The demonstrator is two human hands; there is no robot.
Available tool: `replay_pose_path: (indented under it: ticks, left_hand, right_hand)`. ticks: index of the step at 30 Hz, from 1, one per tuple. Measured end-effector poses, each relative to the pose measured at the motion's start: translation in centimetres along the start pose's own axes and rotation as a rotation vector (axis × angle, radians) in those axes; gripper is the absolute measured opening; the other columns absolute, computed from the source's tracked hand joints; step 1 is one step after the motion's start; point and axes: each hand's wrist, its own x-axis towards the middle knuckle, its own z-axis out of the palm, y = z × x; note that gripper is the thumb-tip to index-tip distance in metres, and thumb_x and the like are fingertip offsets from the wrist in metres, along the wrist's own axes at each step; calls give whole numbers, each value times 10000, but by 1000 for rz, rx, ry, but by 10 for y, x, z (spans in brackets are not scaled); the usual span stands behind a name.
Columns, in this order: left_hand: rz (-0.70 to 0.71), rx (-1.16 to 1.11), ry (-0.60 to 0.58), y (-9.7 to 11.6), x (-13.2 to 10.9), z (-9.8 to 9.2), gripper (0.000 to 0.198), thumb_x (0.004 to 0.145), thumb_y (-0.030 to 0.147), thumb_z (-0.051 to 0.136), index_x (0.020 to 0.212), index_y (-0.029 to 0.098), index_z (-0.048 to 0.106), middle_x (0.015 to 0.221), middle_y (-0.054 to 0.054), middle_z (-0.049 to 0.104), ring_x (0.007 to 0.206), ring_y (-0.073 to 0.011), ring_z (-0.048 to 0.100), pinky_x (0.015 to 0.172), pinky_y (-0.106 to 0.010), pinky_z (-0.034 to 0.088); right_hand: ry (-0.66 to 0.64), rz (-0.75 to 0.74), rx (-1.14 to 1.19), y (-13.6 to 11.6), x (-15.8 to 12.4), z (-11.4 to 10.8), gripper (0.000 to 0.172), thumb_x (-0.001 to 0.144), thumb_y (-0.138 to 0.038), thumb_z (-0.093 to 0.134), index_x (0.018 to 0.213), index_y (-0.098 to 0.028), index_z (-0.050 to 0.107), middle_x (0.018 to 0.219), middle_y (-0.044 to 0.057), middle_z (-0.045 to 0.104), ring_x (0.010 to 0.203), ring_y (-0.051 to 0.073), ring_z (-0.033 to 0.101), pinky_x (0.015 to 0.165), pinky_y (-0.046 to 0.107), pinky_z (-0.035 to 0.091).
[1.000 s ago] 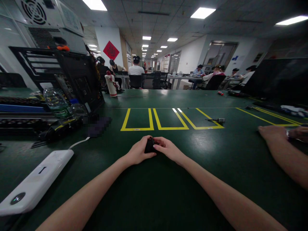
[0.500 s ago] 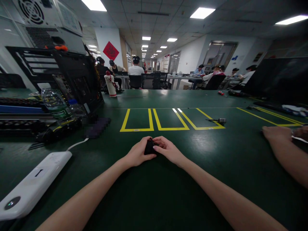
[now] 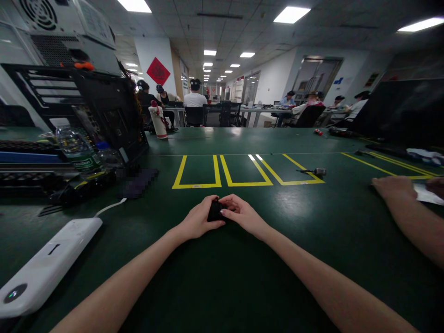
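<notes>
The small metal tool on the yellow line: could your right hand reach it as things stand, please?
Probably yes: only bare table lies between the right hand and the tool, though it has a grip on a black object.

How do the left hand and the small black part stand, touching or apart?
Touching. The head view shows the left hand curled around the small black part with no gap; the right hand presses its other side.

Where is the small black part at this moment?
Head view, centre: the small black part is held between left hand and right hand, near the yellow boxes.
</notes>
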Motion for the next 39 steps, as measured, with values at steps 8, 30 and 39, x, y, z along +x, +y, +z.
replay_pose_path:
  ticks: [8,30,39]
  left_hand:
    - [-6,23,-3,0,-1,1,590,719,329,572,1210,215,265,1184,-93,431,1068,-243,450,872,-399,372]
    - [-5,2,6,-1,-1,0,610,702,354,586,1208,222,273,1183,-91,432,1056,-252,457,859,-411,380]
    - [-6,-4,12,-1,0,1,630,699,327,594,1225,233,261,1199,-91,421,1074,-254,443,875,-420,363]
  right_hand:
    - [-104,21,21,0,-1,-4,362,693,-246,574,1033,-224,452,1016,28,503,883,162,510,765,350,439]
    - [-52,10,81,-4,-1,-1,231,748,-279,512,967,-213,484,982,19,520,918,151,512,826,356,414]
    - [-51,33,35,-4,-1,-1,297,736,-230,521,1027,-206,465,1039,39,507,964,166,503,835,368,426]
